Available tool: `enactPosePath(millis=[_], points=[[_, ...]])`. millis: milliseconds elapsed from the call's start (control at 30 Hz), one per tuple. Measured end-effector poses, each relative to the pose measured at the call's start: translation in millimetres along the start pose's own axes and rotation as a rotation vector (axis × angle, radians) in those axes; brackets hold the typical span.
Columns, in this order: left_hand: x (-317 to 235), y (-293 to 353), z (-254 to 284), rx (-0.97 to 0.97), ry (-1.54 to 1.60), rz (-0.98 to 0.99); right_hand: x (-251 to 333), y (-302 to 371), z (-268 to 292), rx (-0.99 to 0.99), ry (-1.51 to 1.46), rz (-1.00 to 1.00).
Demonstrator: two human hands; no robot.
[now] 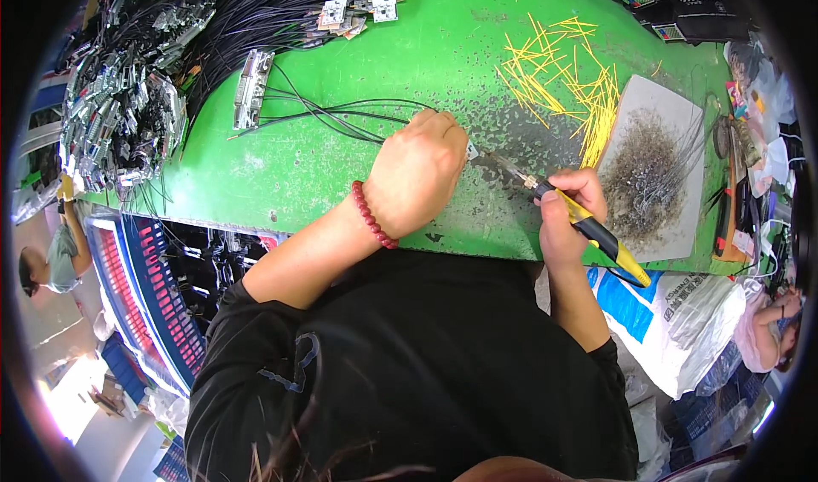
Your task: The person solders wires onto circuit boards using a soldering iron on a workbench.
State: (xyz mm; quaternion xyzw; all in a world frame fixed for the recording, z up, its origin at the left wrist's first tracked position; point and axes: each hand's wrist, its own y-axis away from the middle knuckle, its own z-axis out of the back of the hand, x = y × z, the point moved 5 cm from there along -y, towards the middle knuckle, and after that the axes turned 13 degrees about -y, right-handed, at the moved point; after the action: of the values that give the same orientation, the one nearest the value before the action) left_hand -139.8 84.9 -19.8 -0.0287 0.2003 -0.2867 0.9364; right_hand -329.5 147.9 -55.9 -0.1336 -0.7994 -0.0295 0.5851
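My left hand (pixel 419 169) is closed over the green table, its fingers pinching a small white circuit board (pixel 471 151) whose edge peeks out at the fingertips. Thin black wires (pixel 341 117) run from under that hand to a silver, clear-looking connector part (pixel 251 90) lying to the left. In my right hand (pixel 569 222) is a yellow and black soldering iron (pixel 607 242), gripped like a pen. Its metal tip points at the circuit board; whether they touch is too small to tell. The palm side of my left hand is hidden.
Yellow thin sticks (pixel 567 77) lie scattered beyond my right hand. A grey board (pixel 643 99) with dark residue stands right. Tangled silver parts (pixel 123 111) and black cables (pixel 256 14) with boards fill the far left. A white and blue bag (pixel 673 320) hangs below the table (pixel 358 65).
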Motion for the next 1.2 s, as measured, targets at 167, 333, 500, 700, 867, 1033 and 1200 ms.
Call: enactPosePath(millis=[167, 333, 500, 700, 867, 1033, 1200], points=[[-0.7, -0.7, -1.7, -0.007, 0.001, -0.009, 5.1, -2.7, -8.3, 0.063, 0.039, 0.005], [-1.4, 0.8, 0.0, -0.029, 0.016, 0.001, 2.6, -0.7, -11.0, 0.148, 0.094, -0.077], [-0.8, -1.0, -1.2, -0.051, 0.029, -0.012, 4.2, -3.6, -10.4, 0.197, 0.17, -0.019], [1.1, 1.2, -0.6, -0.053, 0.029, -0.017, 3.0, -0.3, -4.1, 0.021, 0.005, -0.022], [1.5, 2.8, -0.6, -0.055, 0.034, -0.004, 3.6, -2.2, -7.1, 0.09, 0.017, 0.037], [-0.3, 1.1, -0.5, -0.087, 0.036, -0.015, 2.4, -1.3, -2.4, 0.041, 0.02, 0.04], [-5.4, -1.3, -1.9, -0.082, 0.049, -0.068, 18.3, 8.2, 2.7, 0.027, 0.102, 0.098]])
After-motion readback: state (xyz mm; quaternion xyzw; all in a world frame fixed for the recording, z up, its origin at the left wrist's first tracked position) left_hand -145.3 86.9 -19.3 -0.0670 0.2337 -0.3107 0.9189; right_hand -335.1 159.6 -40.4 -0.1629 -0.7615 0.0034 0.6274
